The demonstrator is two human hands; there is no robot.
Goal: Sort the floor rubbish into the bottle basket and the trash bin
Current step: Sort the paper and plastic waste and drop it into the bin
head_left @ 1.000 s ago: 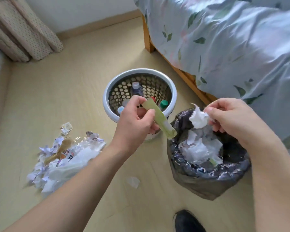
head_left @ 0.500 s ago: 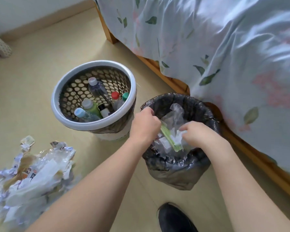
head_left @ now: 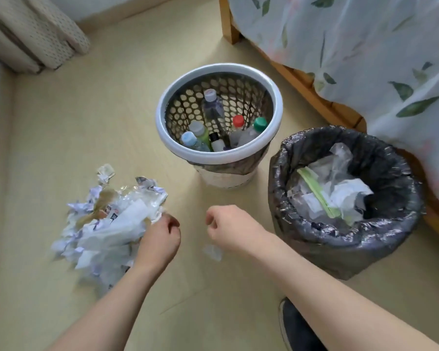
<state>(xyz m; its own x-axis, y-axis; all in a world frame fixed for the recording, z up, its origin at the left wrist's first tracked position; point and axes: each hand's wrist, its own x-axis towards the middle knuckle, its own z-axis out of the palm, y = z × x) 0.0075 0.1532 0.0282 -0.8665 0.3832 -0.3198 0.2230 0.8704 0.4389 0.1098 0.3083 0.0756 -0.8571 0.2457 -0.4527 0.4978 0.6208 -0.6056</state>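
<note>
A pile of crumpled paper and clear plastic rubbish lies on the floor at the left. My left hand rests against the pile's right edge, fingers loosely curled, nothing visibly held. My right hand hovers beside it, loosely curled and empty, just above a small clear scrap on the floor. The white perforated bottle basket stands behind the hands and holds several capped bottles. The black-bagged trash bin at the right contains paper, plastic and a green strip.
A bed with a leaf-patterned sheet on a wooden frame runs along the right, close behind both containers. A curtain hangs at the far left. My dark shoe is at the bottom, in front of the bin.
Both hands dropped the green strip and the white paper into the trash bin, then swung left and down to the floor beside the rubbish pile. The view turned back left.
</note>
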